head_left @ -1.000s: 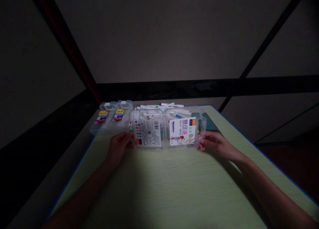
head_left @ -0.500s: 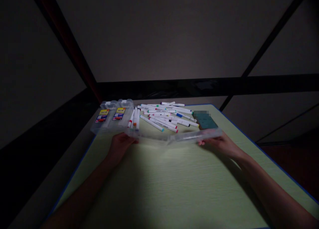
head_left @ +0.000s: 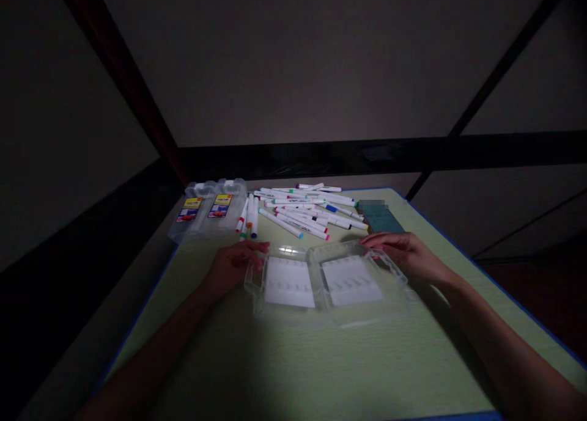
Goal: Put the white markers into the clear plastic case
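Head cam: 2 clear cases, open case betw left hand, right hand

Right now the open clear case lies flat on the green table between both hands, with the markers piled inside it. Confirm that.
Not quite. The head view shows the open clear case flat on the green table between the left hand and right hand, but the markers lie loose on the table beyond it, not inside it.
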The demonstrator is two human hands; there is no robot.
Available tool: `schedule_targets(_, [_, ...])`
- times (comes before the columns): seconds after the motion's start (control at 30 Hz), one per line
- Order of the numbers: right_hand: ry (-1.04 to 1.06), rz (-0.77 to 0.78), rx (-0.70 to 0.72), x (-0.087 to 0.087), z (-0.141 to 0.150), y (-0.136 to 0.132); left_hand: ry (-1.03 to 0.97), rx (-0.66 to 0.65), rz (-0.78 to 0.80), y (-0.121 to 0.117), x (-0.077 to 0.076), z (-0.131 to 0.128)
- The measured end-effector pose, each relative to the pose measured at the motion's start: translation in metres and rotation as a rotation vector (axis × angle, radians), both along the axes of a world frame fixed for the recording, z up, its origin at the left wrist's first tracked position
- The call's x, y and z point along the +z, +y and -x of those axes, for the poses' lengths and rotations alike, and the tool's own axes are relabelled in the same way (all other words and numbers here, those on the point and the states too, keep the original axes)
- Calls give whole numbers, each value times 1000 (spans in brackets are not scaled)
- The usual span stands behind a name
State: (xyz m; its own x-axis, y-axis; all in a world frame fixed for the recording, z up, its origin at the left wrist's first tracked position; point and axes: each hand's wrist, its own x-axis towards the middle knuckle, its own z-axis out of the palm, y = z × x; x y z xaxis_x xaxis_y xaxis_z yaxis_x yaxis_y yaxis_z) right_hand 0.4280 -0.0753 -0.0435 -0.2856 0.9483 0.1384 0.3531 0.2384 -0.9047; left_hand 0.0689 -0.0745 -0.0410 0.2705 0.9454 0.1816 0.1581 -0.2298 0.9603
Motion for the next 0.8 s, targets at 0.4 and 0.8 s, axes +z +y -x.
schedule_targets(0.4, [-22,36,-35,-2,9,-2,132,-62,-192,4,-13,3])
schedule_targets(0.8, [-340,-307,13,-12,13,-1,419,-103,-427,5,-24,6])
